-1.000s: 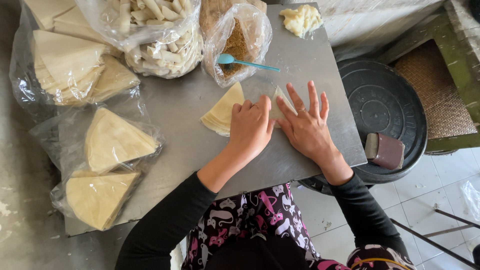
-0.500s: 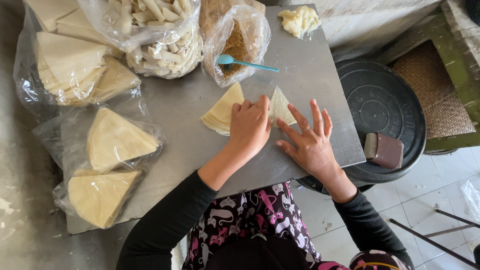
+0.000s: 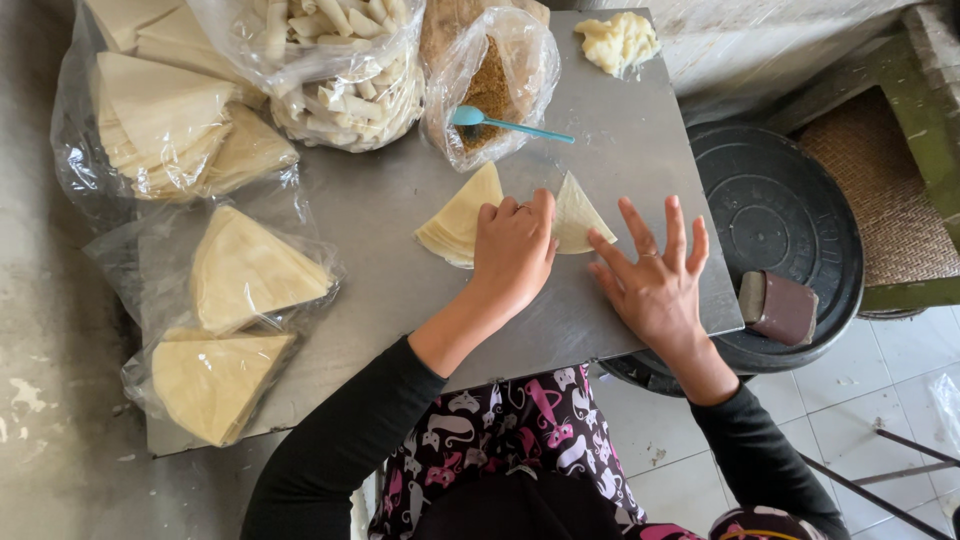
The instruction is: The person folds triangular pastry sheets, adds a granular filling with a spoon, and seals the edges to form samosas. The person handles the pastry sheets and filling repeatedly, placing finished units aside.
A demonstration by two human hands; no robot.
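Where the two hands meet near the middle of the frame, a thin triangular wrapper (image 3: 578, 215) lies flat on the grey desk (image 3: 640, 130), its point toward the top. Fingers of the left hand (image 3: 512, 250) curl down over its left edge and over the stack (image 3: 458, 218) of folded wrappers just beside it, knuckles raised, pressing rather than gripping; whether they pinch the sheet cannot be told. Just to the right, the right hand (image 3: 655, 285) is flat and released, fingers spread wide and pointing up the frame, with the forefinger tip touching the wrapper's lower right edge. Both forearms, in black sleeves, rise from the lower edge of the frame, the left slanting up from lower left, the right from lower right.

Above the stack, a clear bag of brown filling (image 3: 490, 90) holds a blue spoon (image 3: 510, 125) whose handle sticks out to the right. A lump of pale dough (image 3: 620, 42) sits at the desk's top right corner. Top centre holds a bag of rolled pieces (image 3: 345, 85), and bags of triangular sheets (image 3: 240, 270) fill the left side. Right of the desk, a round black tray (image 3: 790, 215) carries a small brown block (image 3: 780, 308) at its lower edge.
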